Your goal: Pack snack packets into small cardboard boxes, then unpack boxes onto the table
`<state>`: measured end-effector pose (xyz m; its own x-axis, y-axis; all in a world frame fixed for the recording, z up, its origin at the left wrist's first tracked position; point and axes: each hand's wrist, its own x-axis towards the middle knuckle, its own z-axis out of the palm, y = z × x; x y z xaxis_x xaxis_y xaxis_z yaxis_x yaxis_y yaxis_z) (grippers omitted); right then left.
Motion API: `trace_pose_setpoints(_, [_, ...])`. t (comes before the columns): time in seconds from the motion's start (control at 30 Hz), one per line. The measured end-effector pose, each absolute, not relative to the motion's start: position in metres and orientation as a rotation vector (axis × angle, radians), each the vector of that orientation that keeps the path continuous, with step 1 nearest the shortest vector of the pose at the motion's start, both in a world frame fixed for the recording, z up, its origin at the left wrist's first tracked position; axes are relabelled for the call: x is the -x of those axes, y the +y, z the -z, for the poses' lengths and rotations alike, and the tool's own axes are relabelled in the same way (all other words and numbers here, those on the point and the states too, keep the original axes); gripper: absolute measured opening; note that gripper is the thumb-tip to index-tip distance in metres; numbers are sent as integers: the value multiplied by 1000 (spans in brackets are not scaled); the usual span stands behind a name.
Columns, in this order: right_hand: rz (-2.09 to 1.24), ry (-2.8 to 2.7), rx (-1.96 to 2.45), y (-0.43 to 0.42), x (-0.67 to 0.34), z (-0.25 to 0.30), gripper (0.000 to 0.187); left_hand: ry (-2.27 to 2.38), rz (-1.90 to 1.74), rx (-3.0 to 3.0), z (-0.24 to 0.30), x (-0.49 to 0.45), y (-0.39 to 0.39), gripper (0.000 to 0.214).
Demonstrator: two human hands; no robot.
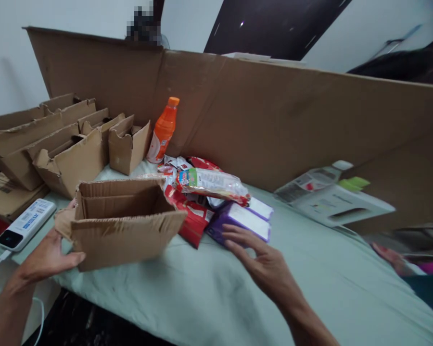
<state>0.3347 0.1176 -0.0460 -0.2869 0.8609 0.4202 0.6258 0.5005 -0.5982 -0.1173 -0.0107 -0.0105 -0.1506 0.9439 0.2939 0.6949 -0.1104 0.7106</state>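
My left hand point(52, 254) grips the left end of an open-topped cardboard box point(119, 245), thumb on its front wall and the other fingers partly hidden behind. The box's inside looks bare where I can see it. Over the pale green cloth hovers my right hand point(258, 252), fingers stretched out, holding nothing. Its fingertips are close to a purple and white package point(220, 223); whether they touch I cannot tell. Beside that package lie a red packet point(193, 218) and a clear plastic packet with a colourful label point(212, 182), heaped with several other wrappers.
Several cut cardboard boxes point(72, 158) stand at the left. An orange bottle point(163, 129) leans near the tall cardboard wall point(292, 125). A white power bank point(27, 226) with a cable lies left. At right are a white carton point(350, 206) and another person's hand point(389, 254).
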Motion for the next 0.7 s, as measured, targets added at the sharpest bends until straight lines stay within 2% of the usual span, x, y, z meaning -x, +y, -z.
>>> trace_pose_setpoints(0.1, [-445, -2121, 1092, 105, -309, 61, 25, 1759, -998, -1783, 5, 140, -24, 98])
trace_pose_setpoints(0.2, [-337, -2321, 968, 106, -266, 68, 27, 1850, -1015, -1713, 0, 153, -29, 97])
trace_pose_setpoints(0.37, [-32, -2607, 1094, 147, -200, 72, 49, 2031, -1169, -1644, -10, 144, -18, 97])
trace_pose_setpoints(0.53, [70, -2662, 1122, 158, -199, 83, 24, 2174, -1336, -1495, 3, 128, -6, 86])
trace_pose_setpoints(0.6, [82, -2614, 1123, 150, -211, 92, 20, 2230, -1418, -1451, 15, 124, 3, 84])
trace_pose_setpoints(0.7, [119, -2485, 1103, 137, -225, 109, 23, 2268, -1531, -1460, 31, 120, 26, 93])
